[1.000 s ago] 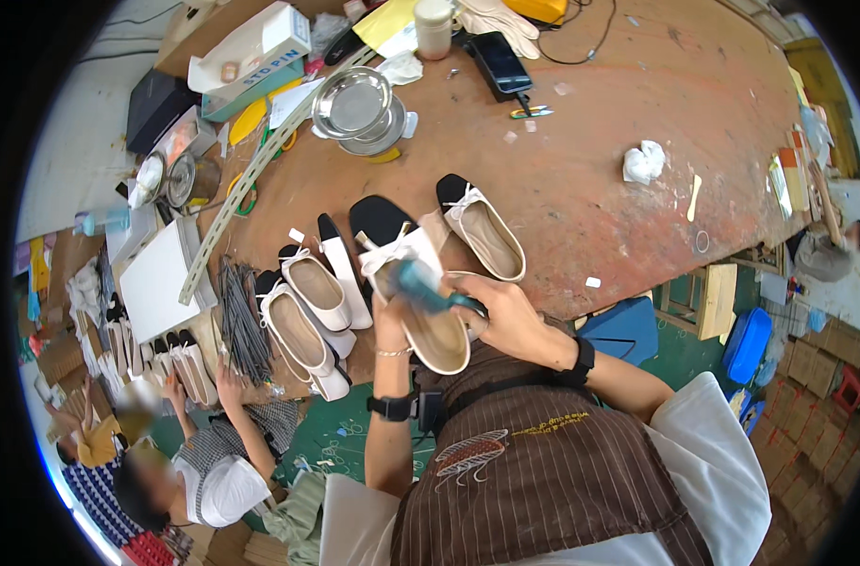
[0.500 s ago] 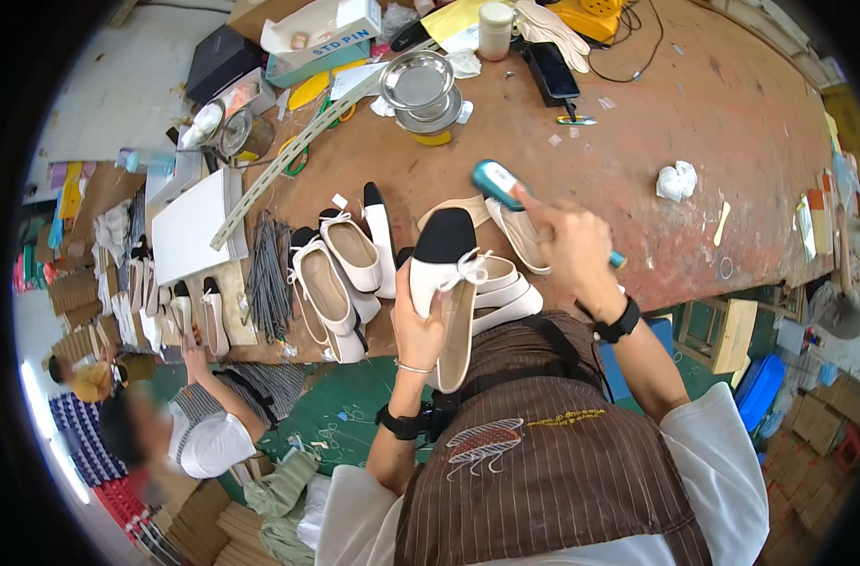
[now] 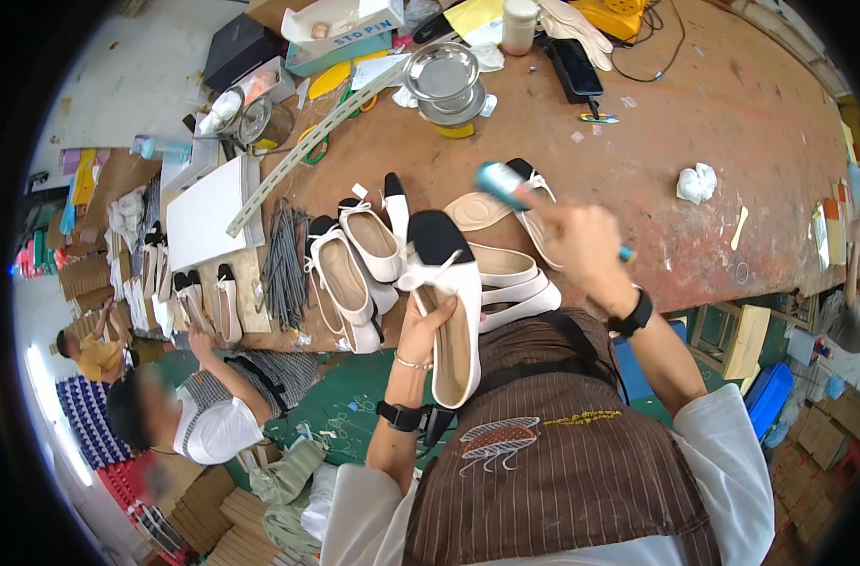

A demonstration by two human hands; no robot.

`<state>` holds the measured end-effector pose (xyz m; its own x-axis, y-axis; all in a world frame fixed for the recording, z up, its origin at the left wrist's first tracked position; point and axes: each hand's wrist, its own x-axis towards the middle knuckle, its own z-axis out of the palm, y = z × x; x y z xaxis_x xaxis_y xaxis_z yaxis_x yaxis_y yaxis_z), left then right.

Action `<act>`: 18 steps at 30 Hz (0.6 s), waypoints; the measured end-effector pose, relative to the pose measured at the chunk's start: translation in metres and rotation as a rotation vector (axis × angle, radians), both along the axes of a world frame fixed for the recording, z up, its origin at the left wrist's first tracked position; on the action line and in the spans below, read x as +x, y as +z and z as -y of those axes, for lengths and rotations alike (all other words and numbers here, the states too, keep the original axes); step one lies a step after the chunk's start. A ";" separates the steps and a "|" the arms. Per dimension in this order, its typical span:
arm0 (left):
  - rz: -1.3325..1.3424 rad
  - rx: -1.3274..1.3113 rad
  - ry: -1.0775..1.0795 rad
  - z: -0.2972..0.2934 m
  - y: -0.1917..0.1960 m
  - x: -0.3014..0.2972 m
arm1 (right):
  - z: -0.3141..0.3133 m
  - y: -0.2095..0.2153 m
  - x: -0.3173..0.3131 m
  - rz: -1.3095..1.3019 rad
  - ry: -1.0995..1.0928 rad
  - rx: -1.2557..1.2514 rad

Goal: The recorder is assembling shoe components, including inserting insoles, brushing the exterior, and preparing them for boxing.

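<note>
lifted higher since half a second ago — shoe [image 3: 451, 311] now upright over the apron, toe cap pointing away, opening turned up toward the face. brush [image 3: 501, 185] swung back left, teal head blurred above the insole [image 3: 477, 211] on the table [image 3: 732, 123].

left hand [image 3: 428, 325] clasping the shoe at mid-length, thumb inside the rim, fingers under the sole. right hand [image 3: 581, 247] clenched round the brush handle, handle end poking out past the wrist.

to do this well: keep the shoe tilted so the inside stays in plain sight, hold it steady against the apron, bring the brush down in short strokes — not a wide sweep — so nothing lands on the white upper or bow. keep the left thumb clear of the brush path. work over the lap or table edge, away from the other flats [image 3: 354, 274] lined up just beside.
</note>
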<state>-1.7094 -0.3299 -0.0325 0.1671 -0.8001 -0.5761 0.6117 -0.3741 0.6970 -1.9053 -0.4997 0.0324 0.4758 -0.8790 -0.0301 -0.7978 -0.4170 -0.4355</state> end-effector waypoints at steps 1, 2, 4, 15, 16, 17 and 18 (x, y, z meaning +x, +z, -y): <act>-0.120 0.007 -0.032 -0.002 0.002 0.007 | 0.006 -0.005 -0.006 0.192 -0.091 0.021; -0.120 0.015 -0.023 0.000 0.000 0.011 | -0.005 0.006 0.000 0.394 0.076 0.012; -0.077 0.075 -0.125 -0.001 -0.004 0.017 | -0.035 0.024 0.010 0.417 0.327 0.114; 0.779 0.132 0.180 0.004 -0.038 0.200 | 0.014 -0.195 -0.053 0.182 -0.501 0.276; 0.929 0.231 0.072 -0.022 -0.063 0.245 | 0.012 -0.214 -0.051 0.094 -0.460 0.267; 1.075 0.345 -0.032 -0.051 -0.078 0.278 | 0.012 -0.228 -0.043 0.007 -0.409 0.263; 1.066 0.340 -0.045 -0.041 -0.084 0.273 | 0.017 -0.235 -0.042 -0.089 -0.521 0.475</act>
